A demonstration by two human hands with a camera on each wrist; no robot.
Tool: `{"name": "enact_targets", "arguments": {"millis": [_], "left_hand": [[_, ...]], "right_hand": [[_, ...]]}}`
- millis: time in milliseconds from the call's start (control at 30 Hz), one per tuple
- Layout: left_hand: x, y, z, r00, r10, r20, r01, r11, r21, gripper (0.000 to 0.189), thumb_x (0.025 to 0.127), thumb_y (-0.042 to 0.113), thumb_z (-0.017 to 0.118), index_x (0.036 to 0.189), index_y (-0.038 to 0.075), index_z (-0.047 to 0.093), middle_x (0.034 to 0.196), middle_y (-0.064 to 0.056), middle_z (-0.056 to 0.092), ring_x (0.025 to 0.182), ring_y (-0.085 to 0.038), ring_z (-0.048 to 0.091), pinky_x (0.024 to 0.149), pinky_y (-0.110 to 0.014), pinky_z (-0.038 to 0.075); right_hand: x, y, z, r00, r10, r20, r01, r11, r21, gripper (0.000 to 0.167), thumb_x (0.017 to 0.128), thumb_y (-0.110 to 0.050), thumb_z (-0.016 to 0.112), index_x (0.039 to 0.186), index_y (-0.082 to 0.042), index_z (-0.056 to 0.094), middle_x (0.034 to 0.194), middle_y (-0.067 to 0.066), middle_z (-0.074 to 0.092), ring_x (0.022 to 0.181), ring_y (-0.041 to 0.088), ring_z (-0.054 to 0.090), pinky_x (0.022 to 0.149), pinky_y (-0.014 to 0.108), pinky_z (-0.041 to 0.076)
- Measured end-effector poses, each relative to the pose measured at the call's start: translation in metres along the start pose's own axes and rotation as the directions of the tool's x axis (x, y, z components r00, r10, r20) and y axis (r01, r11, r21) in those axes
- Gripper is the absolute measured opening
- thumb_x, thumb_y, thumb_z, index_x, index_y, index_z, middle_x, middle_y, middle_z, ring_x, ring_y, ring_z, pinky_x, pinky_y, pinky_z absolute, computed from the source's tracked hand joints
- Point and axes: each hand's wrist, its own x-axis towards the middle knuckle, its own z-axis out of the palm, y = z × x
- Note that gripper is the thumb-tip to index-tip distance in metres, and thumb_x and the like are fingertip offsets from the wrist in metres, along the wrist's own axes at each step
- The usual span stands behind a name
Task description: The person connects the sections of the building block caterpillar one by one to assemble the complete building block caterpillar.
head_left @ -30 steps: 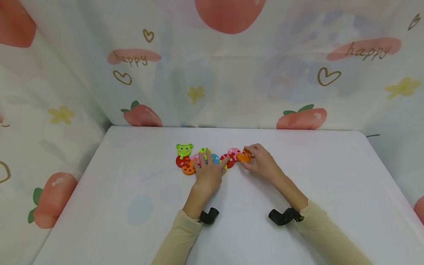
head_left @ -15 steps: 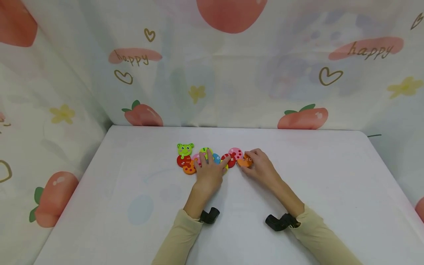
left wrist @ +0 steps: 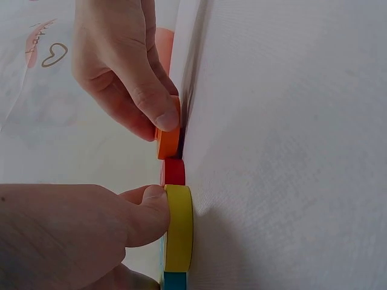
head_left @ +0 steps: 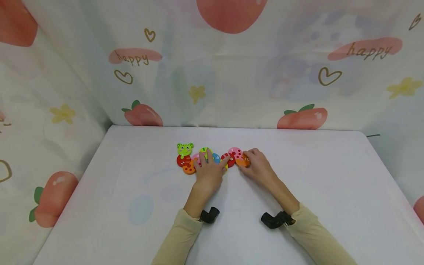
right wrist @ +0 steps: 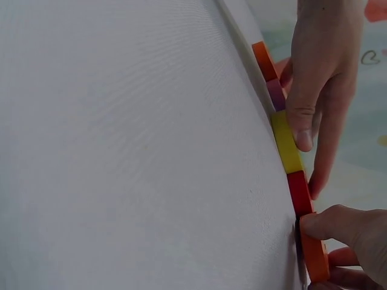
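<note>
A caterpillar number puzzle lies in a wavy row on the table, from a green smiling head [head_left: 184, 149] past a red piece marked 2 [head_left: 183, 161] to a pink spotted piece [head_left: 235, 152]. My left hand [head_left: 209, 173] rests with spread fingers over the middle pieces, hiding parts of them; its thumb touches the yellow piece [left wrist: 179, 229]. At the row's right end, my right hand [head_left: 260, 167] pinches the orange puzzle piece marked 10 [head_left: 242, 161] by its edges. This piece meets its neighbours, and a dark shadow under it [right wrist: 314, 251] suggests a slight lift.
The white-covered table [head_left: 139, 235] spreads around the row on all sides. Behind it hangs a printed curtain [head_left: 232, 81] with fruit and hearts. A black wrist camera [head_left: 209, 215] sits by the left cuff and another black camera [head_left: 276, 219] by the right.
My right hand has moved slightly left and down with the orange piece, which now sits against the pink and red pieces. The left hand stays in place.
</note>
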Motion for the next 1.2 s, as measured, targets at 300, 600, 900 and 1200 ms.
{"name": "enact_targets", "arguments": {"millis": [300,600,900,1200], "left_hand": [[0.003,-0.005,0.000,0.999,0.033,-0.032,-0.034,0.999,-0.026,0.055,0.097,0.042,0.052,0.149,0.044,0.032,0.160,-0.018,0.023,0.147,-0.044,0.021,0.113,-0.064,0.028],[0.005,-0.076,-0.012,0.992,0.116,-0.053,-0.126,0.953,-0.274,0.057,0.098,0.032,0.056,0.151,0.021,0.036,0.161,-0.009,0.025,0.149,-0.028,0.025,0.122,-0.047,0.022],[0.006,-0.086,-0.009,0.988,0.150,-0.021,-0.150,0.951,-0.269,0.072,0.089,0.032,0.069,0.149,0.011,0.037,0.164,-0.007,0.018,0.153,-0.024,0.014,0.122,-0.043,0.022],[0.006,-0.076,-0.007,0.987,0.158,-0.015,-0.156,0.954,-0.256,0.082,0.085,0.037,0.071,0.150,0.004,0.033,0.163,-0.011,0.020,0.152,-0.023,0.018,0.120,-0.042,0.026]], "right_hand": [[0.000,0.002,0.002,0.999,0.034,0.001,-0.034,0.999,-0.029,0.054,0.082,-0.016,0.076,0.128,0.006,0.057,0.122,0.024,0.056,0.110,0.035,0.055,0.091,0.044,0.056],[-0.016,0.025,-0.009,0.990,0.140,-0.033,-0.141,0.990,-0.015,0.056,0.082,-0.012,0.069,0.133,0.006,0.051,0.127,0.026,0.051,0.115,0.039,0.048,0.091,0.051,0.054],[-0.021,0.045,-0.012,0.985,0.145,-0.093,-0.143,0.989,0.032,0.055,0.083,-0.013,0.067,0.132,0.006,0.052,0.128,0.028,0.050,0.114,0.041,0.047,0.093,0.054,0.052],[-0.017,0.067,-0.004,0.987,0.111,-0.114,-0.096,0.987,0.130,0.055,0.086,-0.021,0.073,0.131,0.001,0.053,0.125,0.025,0.048,0.115,0.040,0.042,0.095,0.055,0.046]]}}
